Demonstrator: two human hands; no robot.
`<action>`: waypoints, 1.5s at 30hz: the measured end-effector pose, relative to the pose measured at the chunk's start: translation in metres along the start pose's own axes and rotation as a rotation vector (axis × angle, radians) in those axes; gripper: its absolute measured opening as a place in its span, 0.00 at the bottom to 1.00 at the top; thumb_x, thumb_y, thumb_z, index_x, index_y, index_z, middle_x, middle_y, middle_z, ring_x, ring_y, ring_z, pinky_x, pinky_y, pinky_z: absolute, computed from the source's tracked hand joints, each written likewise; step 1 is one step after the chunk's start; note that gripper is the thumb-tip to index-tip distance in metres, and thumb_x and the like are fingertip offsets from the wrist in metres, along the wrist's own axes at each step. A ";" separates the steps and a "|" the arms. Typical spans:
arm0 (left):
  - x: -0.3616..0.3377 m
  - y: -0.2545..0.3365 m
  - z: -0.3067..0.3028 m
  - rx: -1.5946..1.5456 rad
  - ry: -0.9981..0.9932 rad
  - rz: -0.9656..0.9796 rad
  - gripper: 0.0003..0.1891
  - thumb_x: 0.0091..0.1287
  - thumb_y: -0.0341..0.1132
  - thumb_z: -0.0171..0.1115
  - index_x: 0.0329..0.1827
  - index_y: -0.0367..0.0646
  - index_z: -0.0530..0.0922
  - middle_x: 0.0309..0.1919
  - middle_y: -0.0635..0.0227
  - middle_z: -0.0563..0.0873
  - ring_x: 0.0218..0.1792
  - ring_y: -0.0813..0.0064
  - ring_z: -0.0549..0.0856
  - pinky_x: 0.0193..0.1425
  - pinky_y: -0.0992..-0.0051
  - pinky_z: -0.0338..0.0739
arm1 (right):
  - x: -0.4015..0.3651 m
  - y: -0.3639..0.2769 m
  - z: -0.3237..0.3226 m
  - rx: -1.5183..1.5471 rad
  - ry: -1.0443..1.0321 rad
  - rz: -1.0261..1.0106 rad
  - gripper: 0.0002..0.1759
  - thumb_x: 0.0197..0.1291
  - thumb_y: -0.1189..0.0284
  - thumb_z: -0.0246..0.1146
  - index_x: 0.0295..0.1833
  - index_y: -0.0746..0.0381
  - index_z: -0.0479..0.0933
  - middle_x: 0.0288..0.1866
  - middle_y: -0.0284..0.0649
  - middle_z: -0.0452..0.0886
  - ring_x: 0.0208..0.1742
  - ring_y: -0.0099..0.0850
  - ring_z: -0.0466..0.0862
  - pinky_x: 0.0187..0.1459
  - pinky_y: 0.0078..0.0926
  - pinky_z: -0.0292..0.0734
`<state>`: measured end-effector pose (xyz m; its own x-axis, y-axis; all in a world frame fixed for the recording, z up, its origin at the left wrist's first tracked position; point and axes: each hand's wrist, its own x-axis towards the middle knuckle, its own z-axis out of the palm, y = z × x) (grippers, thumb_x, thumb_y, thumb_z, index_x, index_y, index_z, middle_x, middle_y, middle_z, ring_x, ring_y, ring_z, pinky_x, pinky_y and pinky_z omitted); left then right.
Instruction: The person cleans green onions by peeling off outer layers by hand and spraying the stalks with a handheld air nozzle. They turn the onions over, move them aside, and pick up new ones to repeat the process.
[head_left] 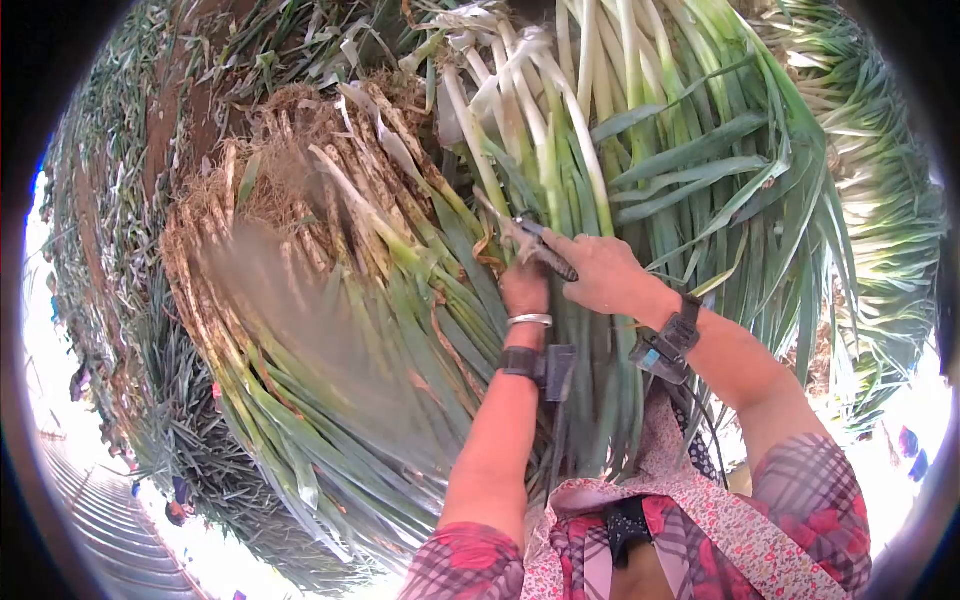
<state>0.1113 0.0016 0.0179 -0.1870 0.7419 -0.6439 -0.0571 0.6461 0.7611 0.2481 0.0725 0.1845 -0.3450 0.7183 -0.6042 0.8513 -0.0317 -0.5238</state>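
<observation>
My right hand (612,278) is closed around the dark handle of a knife (553,260), whose blade points up and left. Against it, my left hand (524,288) is closed on a long green onion (518,238), mostly hidden by the fingers and the knife. On the left lies a pile of untrimmed green onions (330,220) with brown roots and soil-stained stalks. Above and right of my hands, peeled green onions (620,60) with clean white stalks and green leaves lie together.
A long row of green onions (880,200) runs down the far right. Leaf scraps (130,280) cover the brown ground at left. A ribbed metal surface (110,510) shows at the lower left. A blurred patch lies over the left pile.
</observation>
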 end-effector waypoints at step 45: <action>0.121 0.293 -0.050 0.324 -0.360 -0.021 0.14 0.56 0.35 0.59 0.42 0.35 0.79 0.34 0.61 0.83 0.35 0.71 0.81 0.42 0.74 0.77 | -0.056 0.039 -0.001 0.446 0.345 0.006 0.43 0.39 0.73 0.62 0.69 0.59 0.63 0.38 0.49 0.76 0.40 0.46 0.78 0.43 0.37 0.75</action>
<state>0.0234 0.2714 0.1671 0.1659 0.7062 -0.6883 0.2615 0.6414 0.7212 0.3016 0.0317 0.1987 -0.1279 0.9004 -0.4159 0.5777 -0.2732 -0.7692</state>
